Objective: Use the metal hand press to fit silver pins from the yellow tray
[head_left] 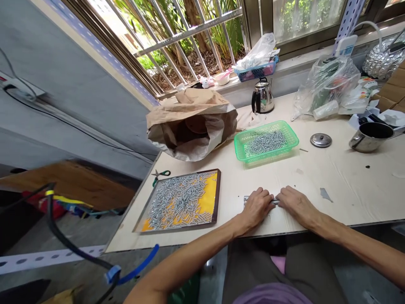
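Note:
Near the table's front edge, my left hand (pixel 257 207) is closed over a small metal piece (pixel 246 200), which shows at its left side. My right hand (pixel 293 204) is beside it, fingers bent together at a thin metal part (pixel 276 202) between the two hands. The fingers hide most of what they hold. To the left lies a yellow-bottomed tray (pixel 218 185) with several small silver metal pins (pixel 180 198) spread over it. Beyond my hands stands a green plastic basket (pixel 267 158) with more metal pins (pixel 268 141) in it.
A brown paper bag (pixel 218 122) lies open behind the tray, with scissors (pixel 161 173) at the table's left edge. Farther back are a kettle (pixel 265 99), a metal lid (pixel 321 140), a steel pot (pixel 367 141) and plastic bags (pixel 329 84). Barred windows line the back.

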Tool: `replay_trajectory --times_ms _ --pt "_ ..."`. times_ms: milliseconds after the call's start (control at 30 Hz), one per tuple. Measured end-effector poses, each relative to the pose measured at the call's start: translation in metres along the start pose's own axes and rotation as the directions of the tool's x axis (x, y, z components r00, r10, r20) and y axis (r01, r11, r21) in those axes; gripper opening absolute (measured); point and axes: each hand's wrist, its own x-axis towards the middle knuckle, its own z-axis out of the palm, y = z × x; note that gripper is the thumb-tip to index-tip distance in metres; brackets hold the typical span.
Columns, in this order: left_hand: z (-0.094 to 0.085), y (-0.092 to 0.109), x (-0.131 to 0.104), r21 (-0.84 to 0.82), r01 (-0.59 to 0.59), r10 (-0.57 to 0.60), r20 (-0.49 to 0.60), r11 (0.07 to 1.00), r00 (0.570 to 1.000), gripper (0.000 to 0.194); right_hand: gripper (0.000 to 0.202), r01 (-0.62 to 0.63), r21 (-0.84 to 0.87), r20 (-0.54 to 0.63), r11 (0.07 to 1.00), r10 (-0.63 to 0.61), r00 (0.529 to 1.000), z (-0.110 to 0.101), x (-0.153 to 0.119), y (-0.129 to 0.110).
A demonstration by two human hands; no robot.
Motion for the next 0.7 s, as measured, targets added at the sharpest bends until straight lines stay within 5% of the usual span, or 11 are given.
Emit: replay_trajectory --times_ms 200,333,500,600,700 --pt "0.019 0.016 -0.017 -0.026 0.02 -0.025 -0.24 0.999 0.971 0.029 0.048 0.056 0.054 0.095 0.997 -0.061 0.994 -0.012 0.011 0.024" --pt "0.038 0.037 -0.035 -0.098 -0.06 0.03 -0.286 0.993 0.958 0.033 0.017 0.04 -0.004 0.105 0.999 -0.04 0.994 -0.012 0.024 0.042" --pt "0.041 0.045 -0.035 -0.205 -0.046 -0.012 -0.273 0.978 0.962 0.033 0.018 -0.098 -0.17 0.044 0.981 0.107 0.993 -0.014 0.049 0.028" --pt "0.041 0.048 -0.035 -0.224 -0.064 -0.005 -0.293 0.972 0.956 0.035 0.014 0.11 -0.07 0.09 0.991 -0.104 0.99 -0.015 0.061 -0.003" --pt "0.038 0.056 -0.05 -0.192 -0.182 0.116 -0.31 0.964 0.944 0.027 0.013 0.382 0.079 0.145 0.921 -0.389 0.91 -0.007 0.067 -0.036"
